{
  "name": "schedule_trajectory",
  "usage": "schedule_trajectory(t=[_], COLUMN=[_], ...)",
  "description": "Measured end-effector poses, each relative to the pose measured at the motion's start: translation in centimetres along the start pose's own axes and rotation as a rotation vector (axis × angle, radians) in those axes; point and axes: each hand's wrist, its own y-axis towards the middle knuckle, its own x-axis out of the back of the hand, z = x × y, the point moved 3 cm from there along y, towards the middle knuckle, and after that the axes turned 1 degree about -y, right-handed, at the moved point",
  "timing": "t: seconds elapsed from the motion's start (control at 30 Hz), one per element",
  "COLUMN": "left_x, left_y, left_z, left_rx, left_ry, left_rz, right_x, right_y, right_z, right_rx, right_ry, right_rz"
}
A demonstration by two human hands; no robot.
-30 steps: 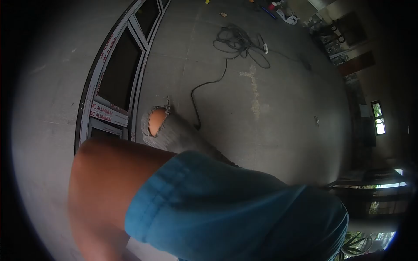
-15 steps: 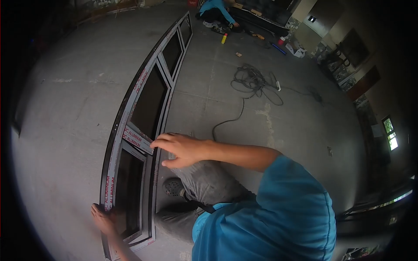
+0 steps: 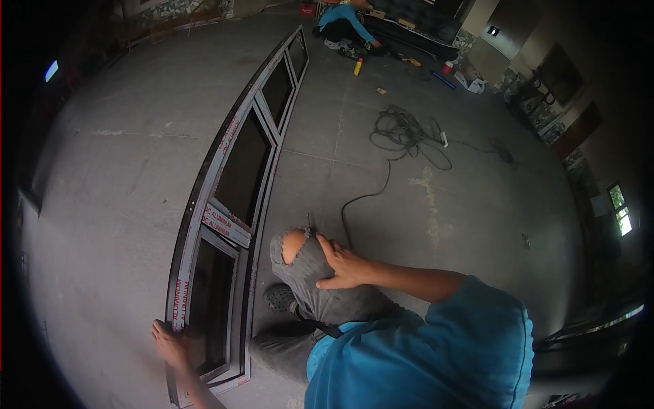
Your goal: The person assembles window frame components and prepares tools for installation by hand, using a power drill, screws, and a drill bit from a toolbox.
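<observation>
- While your left hand (image 3: 174, 347) lies over the outer edge (image 3: 170, 300) of the window frame (image 3: 227, 226) in the head view, its thumb side is blurred; whether those fingers are clamped on it, you cannot tell.
- Your right hand (image 3: 346, 267) rests on your grey jeans (image 3: 340, 293), fingers apart, thumb spread, tips just beside the torn knee (image 3: 293, 247).
- Under your left fingers the frame runs along the floor (image 3: 116, 232), its far end well beyond both hands; your left forearm covers part of its near end.
- Your shoe (image 3: 278, 298) shows between your right fingers and the frame, partly hidden by your leg.
- Just past your right fingertips runs the dark cable (image 3: 366, 198), its lower end lost behind your knee and hand; its coil lies well beyond.
- Far ahead of your fingers crouches a person in blue (image 3: 344, 24); what they are handling is too small to make out.
- Outward from your left fingers, floor stretches wide until the black lens border cuts it off; more floor separates frame and cable beyond your right fingers.
</observation>
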Motion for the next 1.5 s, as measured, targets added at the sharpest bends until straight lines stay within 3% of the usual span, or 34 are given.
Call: schedule_trajectory(t=[0.1,0.4,0.47,0.5,0.63,0.7,0.83,0.9,0.97,1.0,1.07,1.1,1.17,1.3,1.37,1.5], left_x=[-0.6,-0.4,-0.1,-0.2,-0.3,-0.3,0.0,0.2,0.6,0.6,0.3,0.3,0.6,0.8,0.5,0.5], left_y=[0.1,-0.2,-0.1,-0.1,-0.5,-0.4,-0.2,-0.2,0.0,0.2,0.5,0.5,0.7,-0.2,0.1,0.0], left_z=[0.5,0.2,-0.1,-0.3,0.0,-0.2,-0.5,-0.8,-1.6,-1.7,-1.5,-1.6,-2.1,-2.3,-1.9,-2.1], left_rx=[0.042,-0.029,-0.03,-0.043,-0.106,-0.13,-0.094,-0.095,-0.193,-0.198,-0.148,-0.15,-0.141,-0.084,-0.023,-0.016], left_ry=[0.008,-0.064,-0.082,-0.089,-0.071,-0.086,-0.034,-0.002,0.044,0.049,0.016,0.019,0.042,0.087,-0.005,0.08], left_rz=[0.043,-0.094,-0.09,-0.089,-0.155,-0.15,-0.074,-0.065,-0.207,-0.199,-0.15,-0.147,-0.178,-0.159,-0.029,-0.019], right_x=[0.1,0.3,2.0,2.4,2.8,3.2,-1.5,-4.9,-10.1,-11.9,-15.4,-16.8,-18.2,-19.9,-17.2,-18.5], right_y=[0.0,-0.2,-0.7,-0.5,1.9,3.5,4.9,3.4,2.8,2.8,2.2,1.6,1.3,5.6,7.4,14.0], right_z=[0.3,-0.6,0.4,-0.1,-4.2,-6.8,-17.4,-20.9,-25.4,-26.8,-28.6,-28.3,-27.5,-27.7,-25.0,-25.3], right_rx=[0.022,0.052,-0.084,-0.094,-0.068,-0.184,-0.469,-0.611,-0.715,-0.721,-0.731,-0.732,-0.542,-0.374,-0.326,-0.412], right_ry=[0.038,-0.044,0.061,0.063,0.265,0.768,0.539,0.534,0.667,0.674,0.282,0.285,-0.139,-0.043,0.064,-0.089], right_rz=[-0.006,-0.034,0.216,0.207,0.232,0.184,-0.101,-0.064,0.074,0.08,0.39,0.393,0.332,0.567,0.207,-0.012])
